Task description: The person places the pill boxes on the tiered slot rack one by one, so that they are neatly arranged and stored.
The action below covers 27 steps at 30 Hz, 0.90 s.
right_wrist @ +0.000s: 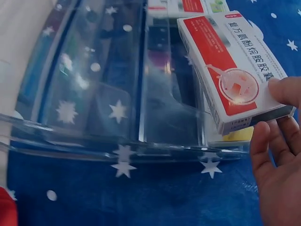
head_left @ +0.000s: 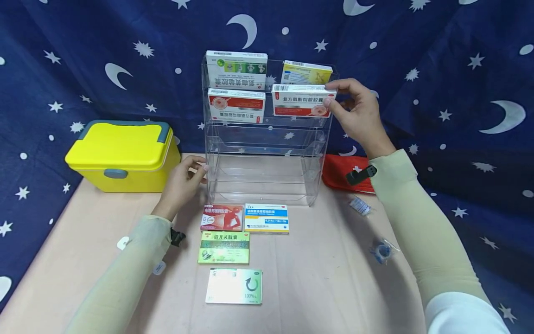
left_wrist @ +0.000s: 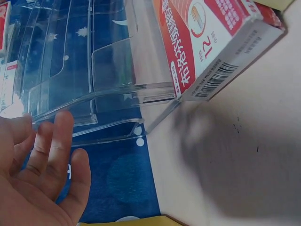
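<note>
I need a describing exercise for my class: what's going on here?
A person's right hand pinches a red-and-white rectangular medicine box at the upper right of a clear plastic tiered rack. The left hand is at the rack's left edge. Three other printed cardboard boxes stand in the upper tiers; four more boxes lie on the pale tabletop in front.

the head view looks forward and down from above the table (head_left: 325, 287), far enough back to frame 2 forearms (head_left: 121, 264) and the full height of the clear rack (head_left: 267, 150). the 2 wrist views sit close: the left looks past the left hand (left_wrist: 42, 188), the right past the right hand (right_wrist: 282, 174), each showing the rack turned sideways. all 3 views share the rack.
</note>
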Each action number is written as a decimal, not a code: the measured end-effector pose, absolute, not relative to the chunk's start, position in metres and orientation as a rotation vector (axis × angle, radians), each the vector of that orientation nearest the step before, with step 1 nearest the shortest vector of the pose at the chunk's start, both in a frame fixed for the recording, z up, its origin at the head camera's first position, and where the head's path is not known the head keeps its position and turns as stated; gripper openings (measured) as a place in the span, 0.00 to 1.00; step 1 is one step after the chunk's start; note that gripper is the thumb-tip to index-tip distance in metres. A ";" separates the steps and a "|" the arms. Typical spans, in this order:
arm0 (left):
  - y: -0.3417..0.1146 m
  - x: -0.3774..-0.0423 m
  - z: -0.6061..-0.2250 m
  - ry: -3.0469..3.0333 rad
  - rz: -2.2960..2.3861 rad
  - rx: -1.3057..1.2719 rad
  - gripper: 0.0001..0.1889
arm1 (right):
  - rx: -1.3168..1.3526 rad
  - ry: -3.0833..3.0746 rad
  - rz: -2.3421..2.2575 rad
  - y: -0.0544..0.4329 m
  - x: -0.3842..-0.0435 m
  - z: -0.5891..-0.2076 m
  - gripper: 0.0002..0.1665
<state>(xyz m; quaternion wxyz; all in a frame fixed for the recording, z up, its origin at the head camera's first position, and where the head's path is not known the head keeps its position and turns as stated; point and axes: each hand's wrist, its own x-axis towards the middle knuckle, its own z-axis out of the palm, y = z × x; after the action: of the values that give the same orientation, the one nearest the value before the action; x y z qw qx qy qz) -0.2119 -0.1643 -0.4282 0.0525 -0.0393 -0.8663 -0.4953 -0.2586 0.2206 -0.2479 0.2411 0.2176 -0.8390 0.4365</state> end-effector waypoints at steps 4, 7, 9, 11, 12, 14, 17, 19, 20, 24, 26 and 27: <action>-0.164 -0.212 -0.427 -2.637 -1.510 -0.124 0.19 | 0.569 -2.309 1.135 0.222 -0.275 -0.244 0.17; -0.164 -0.211 -0.427 -2.636 -1.515 -0.122 0.19 | 0.545 -2.335 1.132 0.225 -0.292 -0.250 0.18; -0.164 -0.211 -0.427 -2.634 -1.518 -0.120 0.18 | 0.537 -2.361 1.135 0.227 -0.302 -0.255 0.18; -0.165 -0.211 -0.428 -2.633 -1.523 -0.117 0.18 | 0.524 -2.402 1.129 0.229 -0.309 -0.259 0.19; -0.165 -0.211 -0.428 -2.631 -1.526 -0.116 0.17 | 0.521 -2.422 1.115 0.229 -0.311 -0.260 0.19; -0.165 -0.211 -0.429 -2.632 -1.528 -0.118 0.17 | 0.508 -2.457 1.079 0.229 -0.313 -0.262 0.18; -0.164 -0.211 -0.429 -2.633 -1.530 -0.119 0.17 | 0.498 -2.480 1.003 0.230 -0.314 -0.263 0.18; -0.164 -0.211 -0.429 -2.632 -1.534 -0.120 0.17 | 0.502 -2.480 0.962 0.231 -0.313 -0.264 0.17; -0.164 -0.211 -0.428 -2.629 -1.536 -0.120 0.17 | 0.505 -2.481 0.936 0.232 -0.313 -0.264 0.17; -0.164 -0.211 -0.428 -2.630 -1.541 -0.113 0.17 | 0.545 -2.478 0.821 0.234 -0.312 -0.264 0.16; -0.164 -0.212 -0.428 -2.636 -1.536 -0.107 0.17 | 0.580 -2.463 0.743 0.235 -0.312 -0.266 0.16; -0.164 -0.212 -0.428 -2.641 -1.533 -0.104 0.18 | 0.598 -2.453 0.711 0.236 -0.312 -0.267 0.15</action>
<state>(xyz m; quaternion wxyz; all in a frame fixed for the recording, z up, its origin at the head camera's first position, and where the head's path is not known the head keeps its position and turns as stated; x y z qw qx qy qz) -0.2116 -0.1641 -0.4280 0.0432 -0.0341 -0.8635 -0.5013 -0.3122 0.2358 -0.2665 0.2566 0.2204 -0.9038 0.2620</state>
